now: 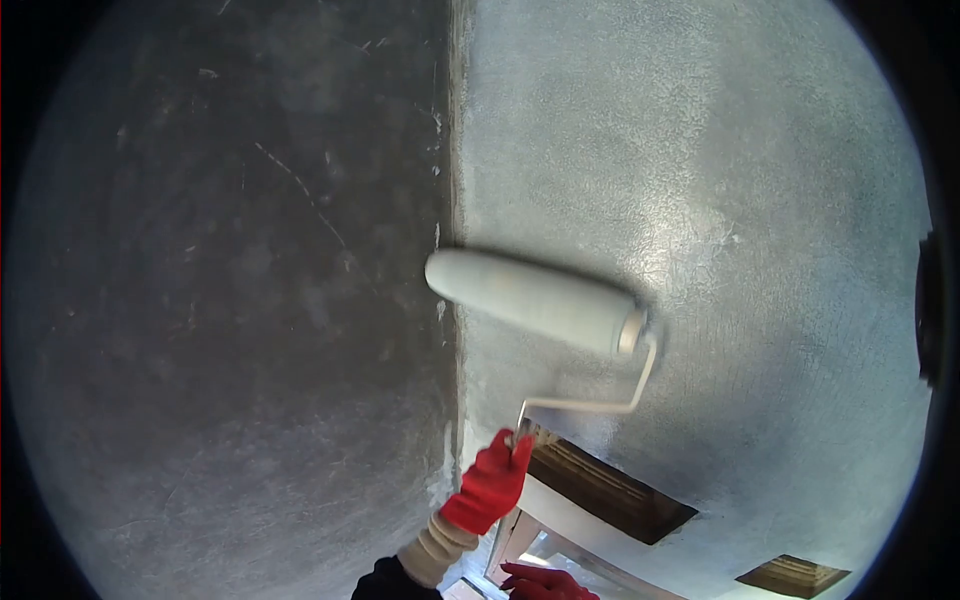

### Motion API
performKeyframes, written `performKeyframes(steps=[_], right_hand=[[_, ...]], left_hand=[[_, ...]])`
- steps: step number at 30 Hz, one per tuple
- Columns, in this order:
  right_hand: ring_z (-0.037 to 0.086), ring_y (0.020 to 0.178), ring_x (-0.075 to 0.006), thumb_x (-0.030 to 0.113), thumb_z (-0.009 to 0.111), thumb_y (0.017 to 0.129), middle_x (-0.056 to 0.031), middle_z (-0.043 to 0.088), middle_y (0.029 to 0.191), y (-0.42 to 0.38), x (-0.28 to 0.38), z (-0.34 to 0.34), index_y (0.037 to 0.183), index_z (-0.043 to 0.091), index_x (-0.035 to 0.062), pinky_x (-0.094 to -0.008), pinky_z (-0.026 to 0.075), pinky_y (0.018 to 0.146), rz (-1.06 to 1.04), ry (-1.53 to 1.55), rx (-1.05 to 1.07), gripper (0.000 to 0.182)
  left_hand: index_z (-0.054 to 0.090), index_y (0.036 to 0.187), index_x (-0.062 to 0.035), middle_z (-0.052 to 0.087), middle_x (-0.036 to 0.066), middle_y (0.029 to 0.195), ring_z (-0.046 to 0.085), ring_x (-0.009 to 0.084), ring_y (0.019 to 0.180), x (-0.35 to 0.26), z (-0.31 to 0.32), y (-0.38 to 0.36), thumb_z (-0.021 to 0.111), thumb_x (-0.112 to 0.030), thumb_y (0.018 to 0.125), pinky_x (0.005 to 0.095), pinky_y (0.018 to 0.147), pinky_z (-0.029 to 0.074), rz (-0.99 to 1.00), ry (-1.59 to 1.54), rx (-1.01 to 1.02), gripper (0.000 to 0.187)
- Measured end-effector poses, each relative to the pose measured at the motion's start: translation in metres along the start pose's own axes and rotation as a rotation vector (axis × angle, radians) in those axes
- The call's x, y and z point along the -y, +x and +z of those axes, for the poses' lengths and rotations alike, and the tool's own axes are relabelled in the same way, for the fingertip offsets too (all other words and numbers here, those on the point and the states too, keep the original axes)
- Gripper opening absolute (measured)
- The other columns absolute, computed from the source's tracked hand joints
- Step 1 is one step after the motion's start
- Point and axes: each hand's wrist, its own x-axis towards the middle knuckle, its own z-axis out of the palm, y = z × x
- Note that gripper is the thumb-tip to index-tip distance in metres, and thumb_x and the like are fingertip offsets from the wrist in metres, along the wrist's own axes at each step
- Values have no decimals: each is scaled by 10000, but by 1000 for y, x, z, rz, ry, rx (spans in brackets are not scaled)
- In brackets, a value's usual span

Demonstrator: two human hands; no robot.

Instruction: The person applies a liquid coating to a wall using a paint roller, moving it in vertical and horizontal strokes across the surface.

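My left hand (490, 483), in a red glove with a cream knit cuff, is closed around the handle of a paint roller (535, 300). Most of that handle is hidden by the glove. The roller's thick pale sleeve lies tilted across the pale, wet-looking surface (760, 150), its left end reaching over the corner line onto the dark grey surface (230, 250). A bent wire frame joins sleeve and handle. Low in the view my right hand (548, 583), also red-gloved, shows partly, with fingers stretched leftward and slightly apart; nothing is visible in them.
Two brown recessed openings, one larger (605, 485) and one smaller (793, 576), break the pale surface at lower right. Behind my hands is a pale frame with a glass pane (560, 555). A dark object (929, 310) sits at the right edge.
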Motion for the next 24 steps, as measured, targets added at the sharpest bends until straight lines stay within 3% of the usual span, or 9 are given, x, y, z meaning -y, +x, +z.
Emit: performKeyframes(steps=[5,9,11,12,14,15,17,22,24], right_hand=[[596,785,-135,245,512,946,-80,651,964,1,-6,-1,1283,528,-3,-279,489,739,64,-44,-4,419],[598,786,-136,248,511,945,-80,654,952,2,-3,5,1287,520,-10,-276,487,743,125,-80,12,428],[600,788,-138,246,512,942,-83,653,952,3,3,8,1288,517,-14,-274,486,746,139,-107,7,432],[601,790,-139,243,514,940,-85,653,952,3,4,10,1290,514,-18,-272,486,748,146,-127,1,437],[603,792,-141,242,511,939,-86,652,949,1,1,10,1292,510,-19,-272,486,749,141,-129,-3,440],[605,794,-143,242,509,938,-86,652,946,1,0,9,1295,507,-21,-273,486,751,123,-132,0,443],[605,794,-144,241,507,938,-85,651,944,-1,-6,5,1296,507,-20,-274,486,749,140,-142,-5,443],[601,787,-143,250,499,943,-79,649,946,-5,-9,9,1295,512,-15,-287,487,750,150,-85,-19,441],[603,785,-146,255,498,946,-80,650,957,-5,-15,12,1301,512,-3,-284,488,749,147,-79,-23,439]], left_hand=[[546,984,-86,620,214,727,607,445,726,49,-12,-96,486,-444,935,504,582,485,-477,-116,622,367],[550,1060,-93,642,216,783,609,460,756,104,4,-193,465,-477,932,509,645,505,-331,63,692,413],[543,1105,-102,654,196,816,610,463,776,99,0,-201,475,-483,925,504,671,509,-629,-12,848,427],[543,1105,-102,654,196,816,610,463,776,103,2,-210,475,-483,925,504,671,509,-632,-18,854,427],[556,1079,-105,659,185,833,611,450,782,105,2,-216,473,-473,927,490,678,511,-231,-113,727,407],[556,1079,-105,659,185,833,611,450,782,105,5,-216,473,-473,927,490,678,511,-222,-117,727,407],[572,1050,-104,655,160,797,618,420,735,78,-8,-179,454,-442,942,475,676,513,-679,-233,784,374],[583,1015,-96,648,168,781,618,401,721,86,-23,-157,456,-425,946,472,646,493,-762,-412,824,360],[576,1016,-89,649,194,822,624,400,788,96,-33,-176,472,-424,941,467,663,492,-335,-106,781,359]])
